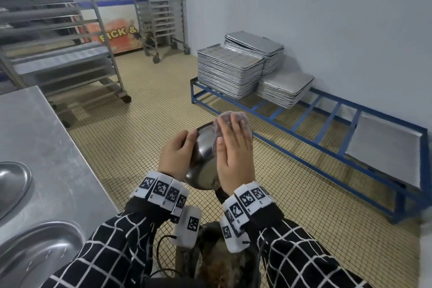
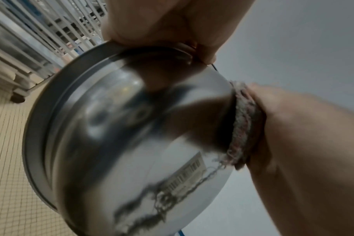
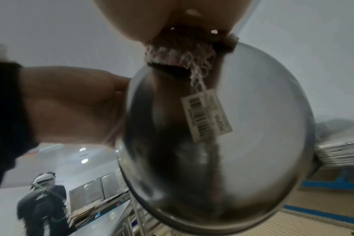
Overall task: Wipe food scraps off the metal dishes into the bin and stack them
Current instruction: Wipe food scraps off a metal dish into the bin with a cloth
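Observation:
I hold a shiny metal bowl [image 1: 203,161] tilted on its side above a dark bin [image 1: 217,259] with brown scraps inside. My left hand [image 1: 176,155] grips the bowl's rim, fingers curled over the edge. My right hand [image 1: 233,154] lies flat, fingers straight, and presses a frayed pinkish cloth [image 1: 230,116] against the bowl's rounded outside. In the left wrist view, the bowl [image 2: 131,127] fills the frame, with the cloth [image 2: 243,124] pinned under my right palm. A barcode sticker [image 3: 206,115] sits on the bowl's [image 3: 253,135] underside below the cloth [image 3: 178,52].
A steel table [image 1: 46,138] on my left carries two more metal dishes [image 1: 14,182] [image 1: 39,252]. Wheeled tray racks [image 1: 77,30] stand behind it. A low blue frame [image 1: 304,128] along the right wall bears stacked baking trays [image 1: 231,70]. Another person [image 3: 44,204] stands far off.

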A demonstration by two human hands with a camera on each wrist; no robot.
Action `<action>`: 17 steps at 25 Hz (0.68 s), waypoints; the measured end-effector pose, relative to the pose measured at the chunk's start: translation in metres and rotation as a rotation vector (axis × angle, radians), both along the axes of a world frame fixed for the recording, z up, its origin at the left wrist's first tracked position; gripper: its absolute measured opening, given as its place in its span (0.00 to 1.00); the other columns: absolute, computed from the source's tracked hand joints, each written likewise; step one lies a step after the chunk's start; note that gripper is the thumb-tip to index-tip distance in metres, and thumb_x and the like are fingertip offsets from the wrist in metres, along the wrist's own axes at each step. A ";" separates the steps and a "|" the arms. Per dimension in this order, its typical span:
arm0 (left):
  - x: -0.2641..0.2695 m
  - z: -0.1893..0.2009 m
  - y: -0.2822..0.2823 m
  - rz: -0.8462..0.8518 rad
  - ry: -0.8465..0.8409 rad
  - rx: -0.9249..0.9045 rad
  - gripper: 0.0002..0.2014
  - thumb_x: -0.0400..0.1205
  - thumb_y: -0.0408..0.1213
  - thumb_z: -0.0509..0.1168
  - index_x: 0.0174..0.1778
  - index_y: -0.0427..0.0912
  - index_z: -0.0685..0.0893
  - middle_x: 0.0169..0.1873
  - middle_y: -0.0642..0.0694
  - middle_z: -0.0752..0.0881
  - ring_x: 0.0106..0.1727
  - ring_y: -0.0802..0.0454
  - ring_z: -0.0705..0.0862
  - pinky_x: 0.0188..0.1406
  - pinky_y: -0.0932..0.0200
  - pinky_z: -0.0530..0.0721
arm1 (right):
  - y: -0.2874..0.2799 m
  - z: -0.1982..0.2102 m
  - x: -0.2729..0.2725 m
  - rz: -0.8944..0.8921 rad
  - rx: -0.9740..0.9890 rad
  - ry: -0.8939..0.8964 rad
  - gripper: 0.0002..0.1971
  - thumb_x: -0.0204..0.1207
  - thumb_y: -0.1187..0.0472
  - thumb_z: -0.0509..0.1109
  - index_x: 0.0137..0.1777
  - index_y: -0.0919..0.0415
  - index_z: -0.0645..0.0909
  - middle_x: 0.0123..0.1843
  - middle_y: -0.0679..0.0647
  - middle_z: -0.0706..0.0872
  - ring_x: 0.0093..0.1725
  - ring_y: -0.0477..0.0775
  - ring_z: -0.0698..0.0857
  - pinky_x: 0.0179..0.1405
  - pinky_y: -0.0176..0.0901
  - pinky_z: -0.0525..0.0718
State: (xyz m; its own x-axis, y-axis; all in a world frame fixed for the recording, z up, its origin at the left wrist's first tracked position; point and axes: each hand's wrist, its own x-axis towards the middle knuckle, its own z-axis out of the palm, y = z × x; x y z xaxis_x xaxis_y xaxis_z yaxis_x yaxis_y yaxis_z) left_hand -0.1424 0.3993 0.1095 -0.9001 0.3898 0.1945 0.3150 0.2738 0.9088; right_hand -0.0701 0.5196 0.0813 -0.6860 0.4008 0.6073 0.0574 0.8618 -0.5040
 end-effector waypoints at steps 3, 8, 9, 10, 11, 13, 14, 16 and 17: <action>-0.007 -0.006 -0.007 0.008 -0.183 0.144 0.17 0.85 0.54 0.57 0.41 0.48 0.85 0.41 0.40 0.87 0.46 0.39 0.85 0.52 0.40 0.84 | 0.011 0.004 0.007 -0.096 -0.373 0.139 0.22 0.87 0.50 0.46 0.79 0.48 0.65 0.81 0.46 0.65 0.80 0.47 0.63 0.74 0.44 0.68; -0.012 -0.014 -0.018 0.063 -0.348 0.317 0.15 0.82 0.55 0.58 0.43 0.52 0.86 0.44 0.45 0.89 0.50 0.45 0.86 0.57 0.45 0.83 | 0.041 -0.022 0.018 -0.070 -1.340 0.198 0.17 0.83 0.44 0.56 0.59 0.52 0.80 0.57 0.54 0.86 0.57 0.54 0.85 0.53 0.46 0.84; -0.014 -0.017 -0.019 0.055 -0.339 0.314 0.16 0.82 0.56 0.58 0.46 0.50 0.86 0.45 0.45 0.89 0.50 0.45 0.86 0.56 0.46 0.83 | 0.044 -0.026 0.018 -0.080 -1.366 0.174 0.17 0.82 0.42 0.58 0.57 0.52 0.81 0.55 0.56 0.87 0.56 0.57 0.86 0.57 0.53 0.84; -0.015 -0.020 -0.020 0.045 -0.311 0.292 0.16 0.84 0.54 0.57 0.48 0.49 0.86 0.45 0.46 0.89 0.49 0.47 0.86 0.55 0.48 0.82 | 0.045 -0.024 0.019 -0.101 -1.289 0.130 0.17 0.82 0.42 0.57 0.55 0.53 0.81 0.53 0.55 0.88 0.54 0.57 0.86 0.56 0.54 0.84; -0.016 -0.023 -0.021 0.039 -0.267 0.263 0.13 0.86 0.50 0.57 0.48 0.49 0.85 0.43 0.47 0.87 0.46 0.50 0.85 0.52 0.51 0.82 | 0.045 -0.019 0.020 -0.120 -1.162 0.087 0.18 0.84 0.43 0.55 0.54 0.54 0.80 0.50 0.53 0.87 0.51 0.54 0.86 0.52 0.50 0.83; -0.016 -0.024 -0.023 0.007 -0.202 0.219 0.08 0.87 0.43 0.56 0.49 0.51 0.81 0.43 0.50 0.84 0.42 0.59 0.82 0.44 0.62 0.80 | 0.047 -0.002 0.028 -0.114 -0.931 0.033 0.17 0.86 0.47 0.52 0.51 0.56 0.78 0.43 0.48 0.83 0.44 0.47 0.83 0.40 0.36 0.77; -0.014 -0.024 -0.023 -0.028 -0.184 0.184 0.07 0.87 0.42 0.57 0.51 0.53 0.80 0.46 0.51 0.84 0.43 0.61 0.83 0.41 0.69 0.80 | 0.049 0.008 0.031 -0.080 -0.830 -0.011 0.16 0.87 0.49 0.51 0.50 0.56 0.77 0.41 0.46 0.82 0.41 0.43 0.81 0.35 0.30 0.74; -0.011 -0.023 -0.022 -0.123 -0.144 0.087 0.07 0.86 0.44 0.58 0.55 0.57 0.80 0.51 0.51 0.86 0.50 0.59 0.84 0.41 0.72 0.80 | 0.053 0.017 0.033 0.008 -0.550 -0.156 0.14 0.87 0.51 0.52 0.52 0.57 0.76 0.40 0.46 0.80 0.38 0.43 0.80 0.29 0.25 0.73; -0.009 -0.024 -0.021 -0.170 -0.129 0.037 0.08 0.85 0.45 0.58 0.54 0.59 0.81 0.51 0.52 0.86 0.51 0.57 0.85 0.45 0.69 0.81 | 0.053 0.018 0.032 0.048 -0.405 -0.223 0.14 0.86 0.52 0.52 0.53 0.57 0.77 0.41 0.46 0.80 0.39 0.44 0.81 0.29 0.25 0.74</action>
State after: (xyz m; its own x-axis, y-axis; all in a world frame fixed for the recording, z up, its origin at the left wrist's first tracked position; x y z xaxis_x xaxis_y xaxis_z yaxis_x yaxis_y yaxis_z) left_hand -0.1509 0.3782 0.0860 -0.8405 0.5329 0.0984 0.2337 0.1927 0.9530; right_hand -0.0384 0.5727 0.0989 -0.8055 0.5400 0.2440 0.1678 0.6027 -0.7801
